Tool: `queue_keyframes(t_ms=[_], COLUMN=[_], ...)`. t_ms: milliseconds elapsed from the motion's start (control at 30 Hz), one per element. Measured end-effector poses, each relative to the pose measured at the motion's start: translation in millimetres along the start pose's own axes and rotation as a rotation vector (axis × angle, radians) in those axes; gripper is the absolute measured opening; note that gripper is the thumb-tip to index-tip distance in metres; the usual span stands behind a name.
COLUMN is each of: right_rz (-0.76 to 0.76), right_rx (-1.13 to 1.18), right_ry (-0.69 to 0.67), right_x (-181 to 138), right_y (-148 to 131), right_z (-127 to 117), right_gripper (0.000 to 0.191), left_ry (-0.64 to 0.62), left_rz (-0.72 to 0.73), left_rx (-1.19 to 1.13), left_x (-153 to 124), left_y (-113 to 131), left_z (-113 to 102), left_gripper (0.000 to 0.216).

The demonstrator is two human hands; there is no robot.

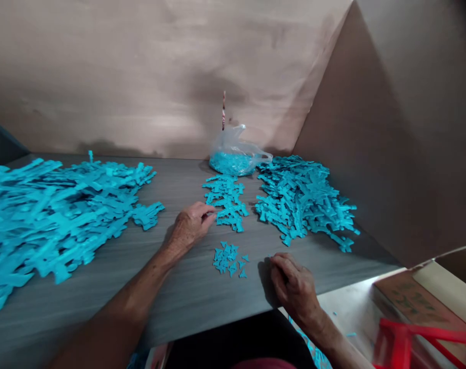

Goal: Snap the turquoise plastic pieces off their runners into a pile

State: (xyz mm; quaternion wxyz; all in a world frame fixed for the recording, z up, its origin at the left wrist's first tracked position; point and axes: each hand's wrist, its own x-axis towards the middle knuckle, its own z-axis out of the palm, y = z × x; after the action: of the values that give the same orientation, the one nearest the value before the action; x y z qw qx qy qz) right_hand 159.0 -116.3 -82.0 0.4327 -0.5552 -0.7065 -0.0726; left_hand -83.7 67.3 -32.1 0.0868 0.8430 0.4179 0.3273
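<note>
My left hand [191,227] rests on the grey table [186,287], fingers curled and touching the near edge of a middle pile of blue plastic pieces [227,202]. My right hand [292,284] lies at the table's front edge with fingers curled inward; whether it holds anything is hidden. Between both hands sits a small heap of tiny blue bits [228,259]. A large pile of blue plastic parts [56,210] covers the left of the table. Another pile of blue parts [304,200] lies at the right.
A clear plastic bag with blue bits [235,156] stands at the back against the brown board wall [159,77], a thin stick rising behind it. Lower right are a cardboard box [413,300] and a red plastic frame [413,341].
</note>
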Motion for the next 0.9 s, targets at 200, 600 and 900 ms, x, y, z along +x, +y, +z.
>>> queue_keyframes(t_ms=[200, 600, 900], right_rz=[-0.015, 0.043, -0.002], right_rx=[-0.054, -0.002, -0.017], right_ry=[-0.007, -0.444, -0.586], right_x=[-9.7, 26.3, 52.5], right_y=[-2.6, -56.5, -69.7], right_z=[2.5, 24.6, 43.6], right_gripper=[0.02, 0.048, 0.048], left_ry=[-0.135, -0.114, -0.106], left_rz=[0.069, 0.037, 0.056], left_rx=[-0.059, -0.045, -0.032], left_x=[-30.2, -35.3, -33.4], left_y=[10.8, 6.2, 1.3], left_z=[-1.7, 3.0, 3.7], left_gripper=[0.018, 0.02, 0.021])
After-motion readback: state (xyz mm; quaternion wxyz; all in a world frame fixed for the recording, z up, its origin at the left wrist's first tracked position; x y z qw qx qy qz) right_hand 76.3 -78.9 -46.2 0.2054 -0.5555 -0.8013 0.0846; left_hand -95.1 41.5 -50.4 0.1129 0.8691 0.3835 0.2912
